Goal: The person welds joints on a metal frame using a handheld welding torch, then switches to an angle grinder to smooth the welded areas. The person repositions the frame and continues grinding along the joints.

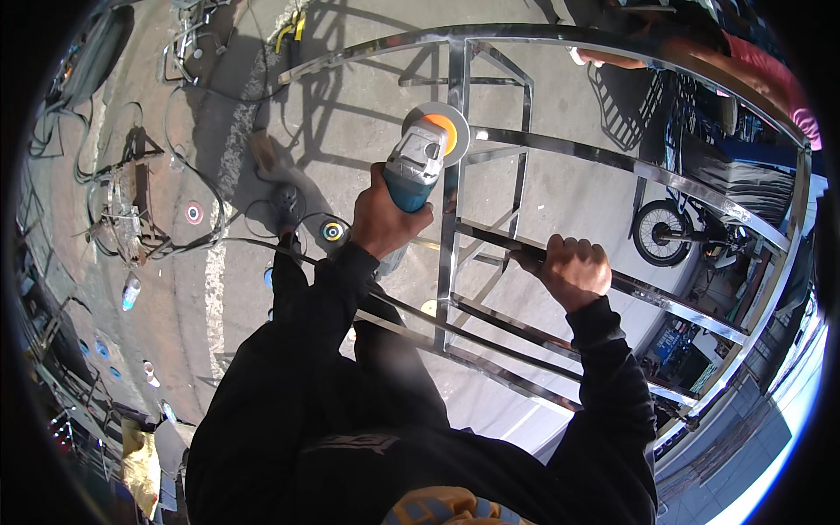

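My left hand (385,219) is wrapped around the body of a teal and grey angle grinder (418,162). The grinder's round disc (461,122), orange at its centre, overlaps a cross bar of a shiny metal frame (458,77); whether it touches cannot be told. To the right, my right hand (575,269) closes around one of the frame's long square bars, fingers curled over it. The frame stretches from in front of me toward the right, with several parallel bars and legs below. Part of the grinder's body is hidden by my left hand.
Black cable (219,188) loops over the ground at left. Loose discs (193,213), a wood block (262,150) and a plastic bottle (131,293) lie there. A parked motorcycle (669,233) stands beyond the frame. Another person in a pink top (774,74) is at upper right.
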Demonstrator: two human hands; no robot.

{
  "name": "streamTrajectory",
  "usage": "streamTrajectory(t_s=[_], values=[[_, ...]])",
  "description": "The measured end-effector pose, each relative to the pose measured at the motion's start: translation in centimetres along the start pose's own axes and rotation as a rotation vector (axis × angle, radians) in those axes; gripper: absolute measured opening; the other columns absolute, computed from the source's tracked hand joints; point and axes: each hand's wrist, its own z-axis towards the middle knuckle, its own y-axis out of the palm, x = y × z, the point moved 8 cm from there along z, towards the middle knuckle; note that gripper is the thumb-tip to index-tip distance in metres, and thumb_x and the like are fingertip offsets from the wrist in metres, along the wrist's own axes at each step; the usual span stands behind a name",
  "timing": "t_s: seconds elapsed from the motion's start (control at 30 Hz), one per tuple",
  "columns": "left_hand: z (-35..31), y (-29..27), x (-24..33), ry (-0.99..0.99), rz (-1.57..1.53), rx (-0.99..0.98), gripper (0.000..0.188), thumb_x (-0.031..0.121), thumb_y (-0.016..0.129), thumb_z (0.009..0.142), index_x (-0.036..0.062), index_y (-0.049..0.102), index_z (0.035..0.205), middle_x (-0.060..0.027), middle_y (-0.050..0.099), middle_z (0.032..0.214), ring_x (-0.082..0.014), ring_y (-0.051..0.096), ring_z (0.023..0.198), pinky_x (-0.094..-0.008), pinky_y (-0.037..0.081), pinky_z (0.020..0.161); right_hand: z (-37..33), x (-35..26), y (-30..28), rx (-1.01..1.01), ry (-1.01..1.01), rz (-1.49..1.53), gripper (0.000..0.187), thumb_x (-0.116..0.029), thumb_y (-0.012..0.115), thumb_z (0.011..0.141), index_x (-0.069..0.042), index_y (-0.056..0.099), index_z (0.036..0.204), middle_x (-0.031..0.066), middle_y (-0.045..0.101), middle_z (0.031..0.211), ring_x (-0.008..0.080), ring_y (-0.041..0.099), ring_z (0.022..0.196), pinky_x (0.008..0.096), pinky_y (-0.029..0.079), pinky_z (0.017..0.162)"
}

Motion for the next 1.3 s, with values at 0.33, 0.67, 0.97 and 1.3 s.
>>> streamTrajectory(t_s=[0.33, 0.67, 0.97, 1.3], values=[[4.7, -1.4, 1.9, 0.061, 0.074, 0.086, 0.068, 0.028, 0.08, 0.07, -0.0052, 0.044, 0.118, -0.0287, 0.07, 0.092, -0.0464, 0.071, 0.086, -0.0493, 0.058, 0.077, 0.2, -0.4, -0.3, 0.065, -0.028, -0.015, 0.066, -0.071, 0.069, 0.083, -0.012, 0.052, 0.059, 0.0046, 0.055, 0.05, 0.0221, 0.06, 0.047, 0.0341, 0.046, 0.046], [1.6, -1.4, 0.2, 0.058, 0.139, 0.062, 0.067, 0.025, 0.081, 0.07, -0.0034, 0.045, 0.118, -0.0258, 0.071, 0.093, -0.0445, 0.072, 0.087, -0.0474, 0.058, 0.076, 0.2, -0.1, -0.4, 0.055, -0.032, -0.033, 0.066, -0.072, 0.069, 0.082, -0.012, 0.053, 0.06, 0.0045, 0.055, 0.049, 0.0226, 0.06, 0.047, 0.0351, 0.046, 0.046], [2.9, -2.2, 1.0, 0.198, 0.211, 0.024, 0.067, 0.029, 0.081, 0.07, -0.0039, 0.047, 0.117, -0.0265, 0.071, 0.088, -0.0446, 0.071, 0.082, -0.0496, 0.059, 0.074, 0.3, -0.2, -0.3, 0.059, -0.026, -0.05, 0.066, -0.072, 0.07, 0.081, -0.013, 0.052, 0.056, 0.0037, 0.053, 0.048, 0.0217, 0.06, 0.047, 0.0356, 0.047, 0.046], [4.2, -2.3, 1.5, 0.26, 0.296, 0.09, 0.07, 0.026, 0.084, 0.068, -0.0016, 0.047, 0.12, -0.025, 0.071, 0.092, -0.0439, 0.072, 0.084, -0.0482, 0.059, 0.074, 0.3, -0.1, -0.4, 0.029, -0.029, -0.052, 0.064, -0.07, 0.072, 0.08, -0.012, 0.055, 0.059, 0.0045, 0.056, 0.05, 0.0228, 0.061, 0.048, 0.036, 0.048, 0.048]])
